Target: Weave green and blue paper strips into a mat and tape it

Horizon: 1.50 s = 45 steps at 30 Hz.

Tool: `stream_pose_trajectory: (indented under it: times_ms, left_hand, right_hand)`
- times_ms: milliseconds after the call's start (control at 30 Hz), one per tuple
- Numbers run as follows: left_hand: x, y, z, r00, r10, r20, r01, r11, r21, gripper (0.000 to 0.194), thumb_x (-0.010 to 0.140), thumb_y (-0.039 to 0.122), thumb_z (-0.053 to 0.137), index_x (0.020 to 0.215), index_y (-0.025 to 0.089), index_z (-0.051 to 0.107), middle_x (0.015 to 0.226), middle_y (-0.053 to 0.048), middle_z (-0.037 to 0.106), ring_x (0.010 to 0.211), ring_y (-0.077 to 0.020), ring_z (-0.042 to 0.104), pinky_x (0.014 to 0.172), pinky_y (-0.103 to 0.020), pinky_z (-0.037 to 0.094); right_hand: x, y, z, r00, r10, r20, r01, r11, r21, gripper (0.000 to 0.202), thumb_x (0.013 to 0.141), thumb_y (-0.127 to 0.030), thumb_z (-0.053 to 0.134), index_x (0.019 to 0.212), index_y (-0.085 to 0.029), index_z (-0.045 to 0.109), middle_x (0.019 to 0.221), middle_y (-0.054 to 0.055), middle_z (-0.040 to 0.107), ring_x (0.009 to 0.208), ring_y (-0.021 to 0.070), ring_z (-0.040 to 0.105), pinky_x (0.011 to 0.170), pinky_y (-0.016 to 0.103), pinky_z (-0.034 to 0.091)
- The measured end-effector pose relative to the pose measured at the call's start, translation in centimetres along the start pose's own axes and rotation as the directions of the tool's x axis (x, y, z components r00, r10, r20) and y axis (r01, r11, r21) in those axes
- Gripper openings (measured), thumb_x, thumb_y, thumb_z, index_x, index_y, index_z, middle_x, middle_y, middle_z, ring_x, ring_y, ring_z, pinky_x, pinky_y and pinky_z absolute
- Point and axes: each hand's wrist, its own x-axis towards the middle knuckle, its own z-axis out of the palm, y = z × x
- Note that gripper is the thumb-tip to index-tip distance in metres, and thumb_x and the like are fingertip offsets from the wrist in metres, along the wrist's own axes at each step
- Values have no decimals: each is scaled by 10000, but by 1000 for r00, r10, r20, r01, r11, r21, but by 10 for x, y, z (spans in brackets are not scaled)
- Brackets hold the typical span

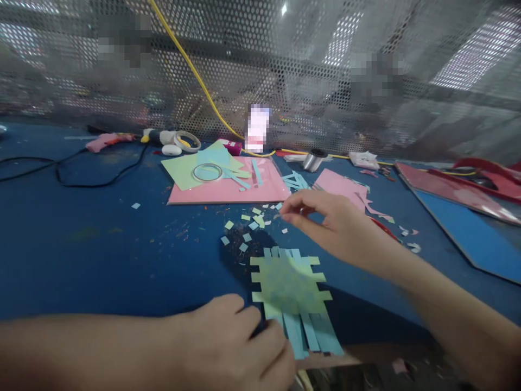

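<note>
A woven paper piece (291,285) of light green and light blue strips lies near the front table edge, with strip ends sticking out on its sides and loose blue tails towards me. My left hand (240,347) is closed beside its lower left, the fingers curled under; whatever they grip is hidden. Over the small paper scraps (254,225) hovers my right hand (325,217), thumb and fingertips pinched together. A light blue scrap (279,206) shows right at those fingertips; I cannot tell whether it is held.
Behind lies a pink sheet pack (228,193) with green and blue paper and a tape ring (207,172) on it. Further back are a pink glue gun (108,141), a tape roll (187,141), a phone (257,127) and a metallic spool (314,160). Boards (468,233) lie right.
</note>
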Motion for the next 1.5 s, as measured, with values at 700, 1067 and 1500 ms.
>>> stream_pose_trajectory:
  times_ms: [700,1067,1500]
  left_hand:
    - [-13,-10,12,902,-398,165,395,917,52,348,1018,371,507,1110,118,729,1088,-119,738,808,-272,557,490,-411,357]
    - [-8,-9,9,887,-410,213,413,910,30,382,1023,370,483,1127,115,749,1145,-123,750,806,-274,626,442,-400,393]
    - [-9,-8,11,906,-354,232,344,935,86,418,1028,310,409,1114,136,780,1212,-150,771,447,-170,581,336,-365,344]
  right_hand:
    - [29,-3,13,745,-68,664,-90,976,201,126,923,-144,602,899,-203,711,783,-23,727,631,101,607,530,199,454]
    - [43,-6,23,765,-69,640,21,996,83,139,826,-112,670,852,-219,754,790,-35,776,651,118,676,559,225,485]
    - [54,-1,28,693,-144,706,161,986,44,165,842,-128,642,784,-244,744,744,-25,762,577,128,627,499,268,416]
